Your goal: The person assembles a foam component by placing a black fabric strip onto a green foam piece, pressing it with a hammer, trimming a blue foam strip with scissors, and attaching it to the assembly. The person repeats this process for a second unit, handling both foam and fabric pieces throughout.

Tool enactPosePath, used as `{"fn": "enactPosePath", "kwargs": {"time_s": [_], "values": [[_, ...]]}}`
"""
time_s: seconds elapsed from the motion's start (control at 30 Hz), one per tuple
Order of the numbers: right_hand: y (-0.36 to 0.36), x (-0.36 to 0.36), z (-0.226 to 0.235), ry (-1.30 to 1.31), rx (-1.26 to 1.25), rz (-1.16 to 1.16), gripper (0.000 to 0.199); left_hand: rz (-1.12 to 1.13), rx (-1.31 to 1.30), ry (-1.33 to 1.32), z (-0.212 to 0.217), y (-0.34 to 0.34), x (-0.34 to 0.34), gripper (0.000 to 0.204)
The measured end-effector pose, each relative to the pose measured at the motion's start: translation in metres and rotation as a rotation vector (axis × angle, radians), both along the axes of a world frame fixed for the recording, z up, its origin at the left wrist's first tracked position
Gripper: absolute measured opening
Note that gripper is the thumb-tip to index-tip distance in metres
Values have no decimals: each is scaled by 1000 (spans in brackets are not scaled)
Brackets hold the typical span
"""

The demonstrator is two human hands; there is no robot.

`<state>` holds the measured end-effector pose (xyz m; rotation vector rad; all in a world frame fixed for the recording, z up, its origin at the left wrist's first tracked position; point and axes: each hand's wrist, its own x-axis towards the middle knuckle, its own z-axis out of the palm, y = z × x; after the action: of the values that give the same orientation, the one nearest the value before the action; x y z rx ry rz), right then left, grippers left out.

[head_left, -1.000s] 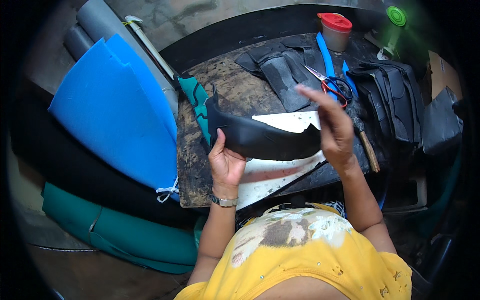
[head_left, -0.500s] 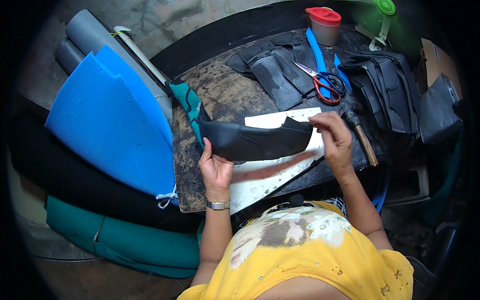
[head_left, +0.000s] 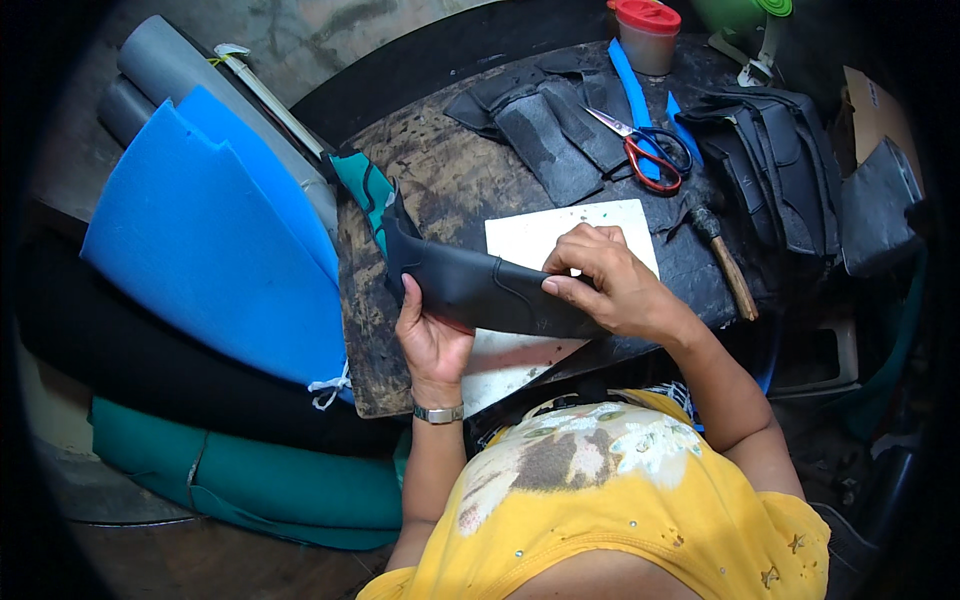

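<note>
Leather, or some rubbery black sheet, was what the 2 hands held: a long black piece (head_left: 480,290) with a stitched or creased seam near its middle, lifted just above the counter (head_left: 440,170) and over a white cutting board (head_left: 545,240). The left hand (head_left: 428,340) was closed on the piece's lower left edge, thumb up along its face. The right hand (head_left: 610,285) was closed narrowly on the right end, fingertips (head_left: 560,285) pinched at the top edge beside the seam.

The piece looked light and limp. It sagged into a shallow curve between the grips and its left tip stood up, curled, so it would probably flop if held at 1 point only. Its surface looked matte, likely not slippery. Holding it at both ends, as shown, seemed the surest grip, with the seam as a stiffer line to pinch.

Beyond the board lay red-handled scissors (head_left: 650,155), more black cut pieces (head_left: 550,130), a hammer (head_left: 725,265) and a red-lidded jar (head_left: 647,35). Blue foam sheets (head_left: 210,240) leaned to the left.
</note>
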<state>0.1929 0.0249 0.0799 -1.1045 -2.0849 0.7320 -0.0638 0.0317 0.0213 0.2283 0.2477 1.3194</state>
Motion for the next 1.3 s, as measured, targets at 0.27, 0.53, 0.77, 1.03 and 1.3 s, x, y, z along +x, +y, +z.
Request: {"fn": "enactPosePath", "kwargs": {"time_s": [0.27, 0.53, 0.77, 1.03, 1.3], "values": [[-8, -11, -15, 21, -31, -84, 18, 165, 92, 305, -7, -28, 45, 43], [-7, -10, -19, 133, -147, -5, 16, 173, -48, 267, -2, -24, 42, 37], [2, -10, -30, 67, 267, -154, 30, 330, 226, 402, 59, -6, 14, 45], [-54, 26, -45, 349, 754, -245, 40, 519, 1269, 2057, 55, -26, 73, 57], [-67, 35, -94, -19, 444, -265, 34, 77, 1071, 2137, -2, -29, 97, 66]]}}
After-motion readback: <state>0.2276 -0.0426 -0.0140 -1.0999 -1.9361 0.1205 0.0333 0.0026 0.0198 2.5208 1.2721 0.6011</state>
